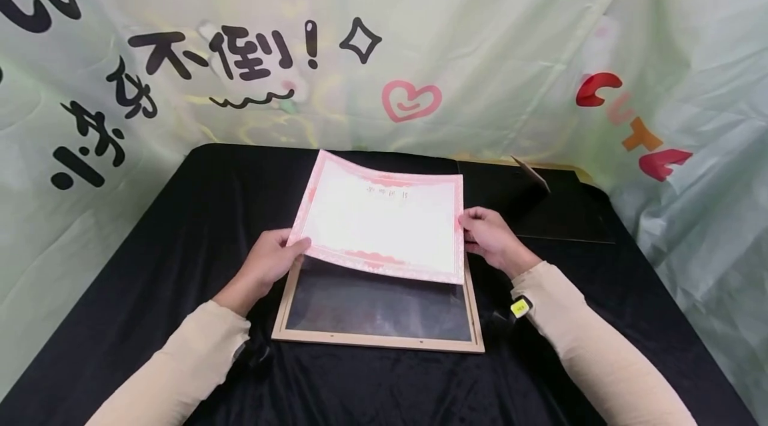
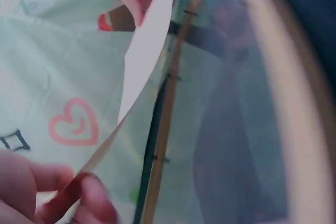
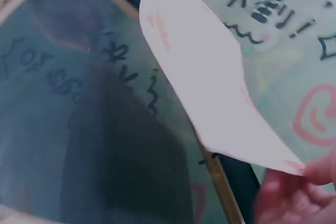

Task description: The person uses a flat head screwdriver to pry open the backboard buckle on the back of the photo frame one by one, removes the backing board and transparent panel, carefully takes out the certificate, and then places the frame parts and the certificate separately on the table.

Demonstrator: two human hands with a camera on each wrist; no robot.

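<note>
A white certificate sheet with a pink ornate border (image 1: 384, 219) is held up by both hands, slightly bowed. My left hand (image 1: 273, 259) pinches its left edge near the front corner, thumb on top. On the opposite side my right hand (image 1: 489, 236) pinches the right edge. Below the sheet lies a light wooden picture frame (image 1: 378, 341) with a shiny clear pane (image 1: 378, 303); the sheet hides its far part. In the right wrist view the sheet (image 3: 194, 72) hangs above the frame's far edge, apart from the pane.
A black backing board (image 1: 564, 219) lies at the back right of the black-clothed table (image 1: 150, 319), with a flap (image 1: 531, 174) standing up from it. A pale green printed curtain (image 1: 492, 46) hangs behind and at both sides.
</note>
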